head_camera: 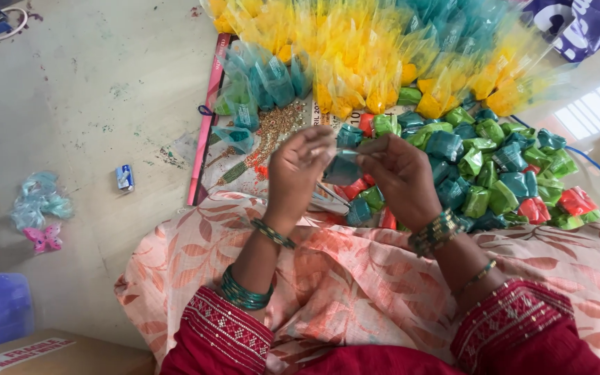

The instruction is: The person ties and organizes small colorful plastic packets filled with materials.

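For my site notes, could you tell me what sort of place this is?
Probably a home floor used for hand-packing small favours. The person sits on a bare floor, both hands working a teal packet beside a heap of wrapped sweets and yellow net pouches.
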